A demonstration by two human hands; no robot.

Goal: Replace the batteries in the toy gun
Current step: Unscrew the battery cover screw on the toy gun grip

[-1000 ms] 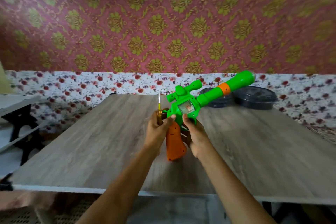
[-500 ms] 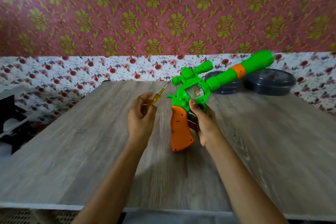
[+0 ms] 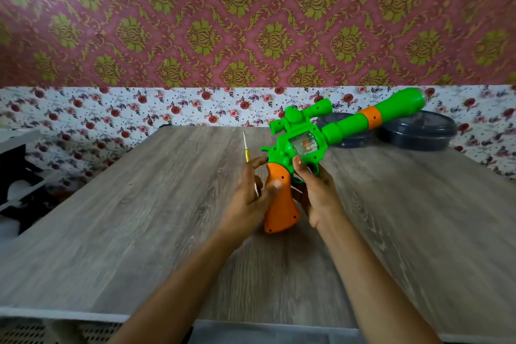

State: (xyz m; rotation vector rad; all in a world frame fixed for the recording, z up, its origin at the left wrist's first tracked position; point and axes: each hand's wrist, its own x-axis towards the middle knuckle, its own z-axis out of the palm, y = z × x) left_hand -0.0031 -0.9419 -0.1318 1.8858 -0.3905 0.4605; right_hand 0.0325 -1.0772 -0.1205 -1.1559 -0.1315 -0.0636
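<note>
Head view: one camera, looking down at two hands over a wooden table [image 3: 139,232].
Toy gun [image 3: 304,145]: held up just above the table, a bit to the right of the middle. The barrel points to 2 o'clock. The orange grip [image 3: 280,204] points down to 6 o'clock.
Right hand [image 3: 315,190]: fingers wrapped around the gun by the trigger, thumb on the green side.
Left hand [image 3: 251,195]: pinching a small screwdriver [image 3: 246,148] that points to 12 o'clock, thumb touching the grip.
How it feels: looks like light, hard, smooth plastic. It could slip.
Where to hold: the fat orange grip seems best. The long barrel would tip it.
Behind, at 2 o'clock: two dark round lids [image 3: 418,134].
</note>
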